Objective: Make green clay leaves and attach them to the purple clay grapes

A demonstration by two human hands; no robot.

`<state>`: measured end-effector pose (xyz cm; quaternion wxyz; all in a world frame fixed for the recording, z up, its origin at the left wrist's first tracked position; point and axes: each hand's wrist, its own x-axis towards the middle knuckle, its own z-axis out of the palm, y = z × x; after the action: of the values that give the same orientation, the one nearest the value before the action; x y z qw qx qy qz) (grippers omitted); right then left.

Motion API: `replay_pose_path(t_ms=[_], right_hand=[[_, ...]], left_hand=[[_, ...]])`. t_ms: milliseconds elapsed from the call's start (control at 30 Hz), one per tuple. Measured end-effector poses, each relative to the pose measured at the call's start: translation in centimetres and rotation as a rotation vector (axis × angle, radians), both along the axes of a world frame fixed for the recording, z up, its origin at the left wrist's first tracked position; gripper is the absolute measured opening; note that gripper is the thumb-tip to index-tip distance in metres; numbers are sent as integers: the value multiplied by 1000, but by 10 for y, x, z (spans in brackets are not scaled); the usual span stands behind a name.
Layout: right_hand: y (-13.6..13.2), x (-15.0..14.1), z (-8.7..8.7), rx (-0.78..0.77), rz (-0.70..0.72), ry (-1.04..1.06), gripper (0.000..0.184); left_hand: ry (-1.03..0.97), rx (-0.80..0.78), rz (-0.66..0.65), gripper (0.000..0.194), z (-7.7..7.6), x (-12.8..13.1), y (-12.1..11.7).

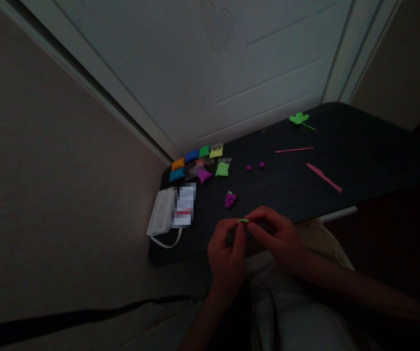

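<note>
A small curved strip of light green clay (244, 221) is pinched between the fingertips of both hands, just over the table's near edge. My left hand (227, 248) is closed on its left end, thumb against forefinger. At its right end, my right hand (276, 234) pinches it the same way. Just beyond the fingers lies a bunch of purple clay balls (230, 199) with a green loop at its top. Two loose purple clay balls, one of them this ball (261, 165), sit farther back.
Several coloured clay packets, among them a light green packet (223, 168), lie at the back left. A white power bank (161, 212) is cabled to a phone (184, 204). Rightward are a pink stick tool (294, 149), a pink clay knife (323, 177) and a green clover shape (299, 118).
</note>
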<state>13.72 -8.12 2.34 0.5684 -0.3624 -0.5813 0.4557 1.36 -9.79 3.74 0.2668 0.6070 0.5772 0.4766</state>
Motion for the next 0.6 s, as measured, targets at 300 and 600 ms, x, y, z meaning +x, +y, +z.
replay_pose_path(t_ms=[300, 600], right_hand=[[2, 2, 0, -15, -23, -47, 6], [3, 2, -1, -25, -48, -55, 6]], left_hand=[[-24, -45, -40, 11, -5, 0, -2], [-78, -60, -65, 14, -2, 2, -3]])
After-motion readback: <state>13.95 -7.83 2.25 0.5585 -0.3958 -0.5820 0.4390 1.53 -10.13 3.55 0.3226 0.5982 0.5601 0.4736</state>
